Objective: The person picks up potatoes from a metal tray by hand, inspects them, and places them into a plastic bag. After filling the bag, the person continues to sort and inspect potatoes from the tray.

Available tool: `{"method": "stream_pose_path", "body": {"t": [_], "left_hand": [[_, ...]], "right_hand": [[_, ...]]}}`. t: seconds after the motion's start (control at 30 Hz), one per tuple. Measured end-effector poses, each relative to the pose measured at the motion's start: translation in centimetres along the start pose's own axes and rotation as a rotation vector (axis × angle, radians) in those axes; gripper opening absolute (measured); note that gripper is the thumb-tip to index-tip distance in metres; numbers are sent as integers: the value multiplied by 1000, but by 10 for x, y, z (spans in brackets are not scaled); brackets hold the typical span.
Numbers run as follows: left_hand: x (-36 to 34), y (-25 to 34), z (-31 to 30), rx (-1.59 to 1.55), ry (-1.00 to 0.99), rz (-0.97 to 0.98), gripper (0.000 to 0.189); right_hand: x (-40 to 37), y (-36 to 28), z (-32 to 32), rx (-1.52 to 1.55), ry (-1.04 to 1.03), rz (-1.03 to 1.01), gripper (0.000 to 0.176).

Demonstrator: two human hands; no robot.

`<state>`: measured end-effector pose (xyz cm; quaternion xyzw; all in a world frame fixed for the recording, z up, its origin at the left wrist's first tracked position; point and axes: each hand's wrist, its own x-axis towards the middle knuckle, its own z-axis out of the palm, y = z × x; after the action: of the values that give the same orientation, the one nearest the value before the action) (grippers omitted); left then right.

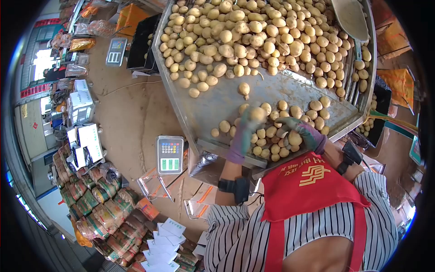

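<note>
Head view:
- Left hand [244,133], gloved, fingers curled around a raised potato [257,113].
- Right hand [302,131], gloved, clasps a second potato [294,138] within the small heap [312,111].
- Both work at the metal desk [217,102] near edge; large potato pile [253,36] lies beyond.

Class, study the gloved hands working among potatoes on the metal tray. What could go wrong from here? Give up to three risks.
1. The small pile sits at the near edge of the metal tray; potatoes may drop off as the left hand and right hand stir it.
2. A fallen one could strike the scale beside that edge.
3. The big heap farther up may roll down; one stray potato lies loose between the piles.
</note>
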<state>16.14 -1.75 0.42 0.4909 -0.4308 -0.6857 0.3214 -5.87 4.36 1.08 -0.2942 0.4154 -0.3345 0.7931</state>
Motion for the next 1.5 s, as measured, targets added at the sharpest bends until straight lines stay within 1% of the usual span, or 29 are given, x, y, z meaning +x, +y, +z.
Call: {"method": "stream_pose_path", "body": {"t": [0.03,0.07,0.1,0.13,0.2,0.27,0.3,0.37,0.4,0.43,0.57,0.63,0.67,0.73,0.8,0.87,0.93,0.97,1.03,1.07,1.1,1.17,1.2,1.23,1.3,1.37,1.43,1.47,1.5], "left_hand": [[-2,11,-1,2,6,3,45],[-3,21,-4,228,-175,83,42],[-3,26,-6,454,-357,162,40],[22,-43,-47,724,-46,259,39],[70,-32,-92,885,344,129,67],[96,4,-111,1040,591,191,64],[111,-1,-117,1038,589,199,64],[132,-18,-131,1281,656,56,60],[136,-29,-134,1365,596,138,56],[134,-34,-130,1365,598,136,56],[79,-55,-79,718,356,24,49],[62,-122,-92,607,-90,401,50],[56,-102,-81,608,-85,399,50],[43,-32,-49,815,18,316,59],[77,-1,-81,741,511,-14,61],[132,-1,-159,828,619,155,61],[162,13,-189,955,786,307,54],[179,12,-202,953,779,314,54],[204,3,-218,705,596,328,54],[204,13,-207,920,514,315,60],[203,21,-194,917,499,314,60],[199,27,-168,1316,642,73,67],[197,21,-175,1316,530,117,69],[185,22,-165,1318,518,114,69],[163,22,-146,1308,344,-10,67],[147,-14,-149,1434,279,22,58],[132,-70,-168,391,146,-99,47],[116,-70,-155,398,143,-102,47],[100,-67,-132,-37,85,-180,43]], "right_hand": [[2,-1,4,88,-42,-16,52],[6,5,0,525,-39,299,54],[6,8,-1,522,-44,303,54],[7,10,-2,544,-35,290,55],[9,14,-5,592,-11,262,57],[9,18,-7,639,17,229,59],[9,19,-8,659,31,207,60],[9,23,-9,702,56,170,62],[9,24,-10,725,68,156,63],[9,25,-10,747,78,144,64],[7,28,-11,847,113,86,69],[7,28,-11,898,136,63,71],[9,17,-4,973,94,8,54],[14,17,-5,968,81,17,55],[15,20,-12,961,70,19,55],[9,24,-15,949,62,4,55],[2,29,-18,934,57,-12,55],[0,32,-20,930,56,-17,55],[-7,39,-27,925,61,-21,56],[-8,40,-32,925,67,-22,56],[-12,43,-29,925,77,-23,56],[-22,48,-36,926,100,-27,56],[-22,49,-37,928,109,-27,56],[-21,49,-31,931,114,-23,56],[-19,50,-33,932,112,-20,57],[-22,51,-36,933,106,-14,57],[-26,56,-41,941,96,-5,57],[-28,58,-43,946,91,-4,57],[-27,58,-45,948,87,-5,58]]}}
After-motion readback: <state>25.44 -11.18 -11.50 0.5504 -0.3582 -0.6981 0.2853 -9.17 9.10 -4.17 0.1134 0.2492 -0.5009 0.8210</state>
